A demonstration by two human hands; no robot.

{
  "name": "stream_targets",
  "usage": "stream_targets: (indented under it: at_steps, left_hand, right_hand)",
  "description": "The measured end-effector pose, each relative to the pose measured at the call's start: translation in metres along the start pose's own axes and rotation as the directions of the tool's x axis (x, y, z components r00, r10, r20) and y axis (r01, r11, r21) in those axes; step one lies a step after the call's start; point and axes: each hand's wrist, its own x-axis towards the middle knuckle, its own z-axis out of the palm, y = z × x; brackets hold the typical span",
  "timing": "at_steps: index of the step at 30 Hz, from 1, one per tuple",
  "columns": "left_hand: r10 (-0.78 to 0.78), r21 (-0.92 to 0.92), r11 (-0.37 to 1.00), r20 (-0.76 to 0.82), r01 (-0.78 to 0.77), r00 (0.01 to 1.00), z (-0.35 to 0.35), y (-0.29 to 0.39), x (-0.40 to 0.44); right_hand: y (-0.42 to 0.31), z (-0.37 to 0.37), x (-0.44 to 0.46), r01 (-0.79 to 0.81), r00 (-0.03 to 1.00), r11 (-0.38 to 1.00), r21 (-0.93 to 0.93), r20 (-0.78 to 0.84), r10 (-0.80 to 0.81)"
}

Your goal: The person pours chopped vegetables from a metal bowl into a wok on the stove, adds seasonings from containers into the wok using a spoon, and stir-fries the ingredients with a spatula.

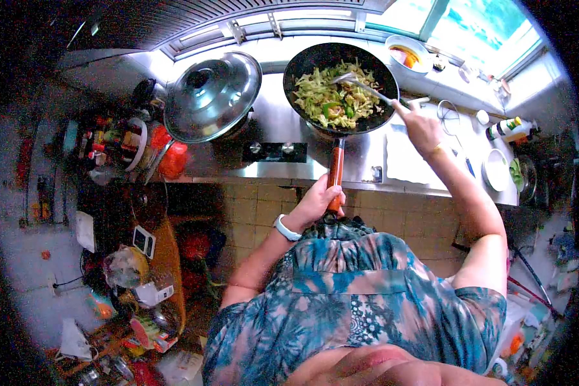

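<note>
A dark pan (293,61) sits on the right side of the steel stove, holding chopped green and pale vegetables (334,96). My left hand (318,202) is wrapped round the pan's reddish-brown handle (336,170). From the right, my right hand (422,130) grips the handle of a metal spatula (370,87), whose head rests among the vegetables near the pan's middle.
A lidded pot (215,96) stands on the left burner. Right of the pan are a white bowl of food (406,55), a wire strainer (449,118), bottles (505,128) and a white plate (495,170). A red bag (172,161) lies at the counter's left.
</note>
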Motion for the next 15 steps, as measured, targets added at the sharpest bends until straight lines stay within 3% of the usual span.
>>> stream_targets:
  at_steps: [4,7,8,10,12,13,14,15]
  left_hand:
    - [0.007,-0.035,0.999,-0.017,-0.007,1.0,-0.002,-0.003,-0.001]
    - [-0.015,-0.029,0.999,-0.043,0.014,0.999,0.0,0.005,-0.006]
    - [-0.017,-0.032,0.999,-0.043,0.016,0.999,-0.001,0.003,-0.006]
    - [0.011,-0.055,0.998,-0.041,-0.013,0.999,-0.003,0.001,-0.005]
    - [0.016,-0.043,0.999,-0.035,-0.017,0.999,-0.006,0.0,-0.006]
    - [0.013,-0.031,0.999,-0.022,-0.014,1.0,-0.006,-0.001,-0.007]
    - [0.009,-0.034,0.999,-0.018,-0.009,1.0,-0.006,-0.002,-0.008]
    - [0.025,-0.046,0.999,-0.026,-0.026,0.999,-0.005,-0.002,-0.007]
  right_hand:
    - [0.01,-0.025,-0.026,-0.073,0.997,0.997,-0.011,-0.016,0.073]
    - [-0.018,-0.02,-0.034,-0.057,0.986,0.998,-0.02,0.154,0.059]
    - [-0.017,0.01,-0.04,0.027,0.999,0.999,0.04,0.022,-0.027]
    - [-0.018,0.001,-0.037,-0.033,0.999,0.994,0.102,0.02,0.031]
    - [-0.011,-0.023,-0.033,-0.109,0.992,0.968,0.225,0.09,0.091]
    - [-0.018,-0.053,-0.026,-0.295,0.935,0.895,0.336,0.293,0.198]
    - [-0.023,-0.046,-0.027,-0.299,0.933,0.894,0.333,0.299,0.2]
    - [-0.028,-0.033,-0.029,-0.287,0.954,0.815,0.504,0.227,0.195]
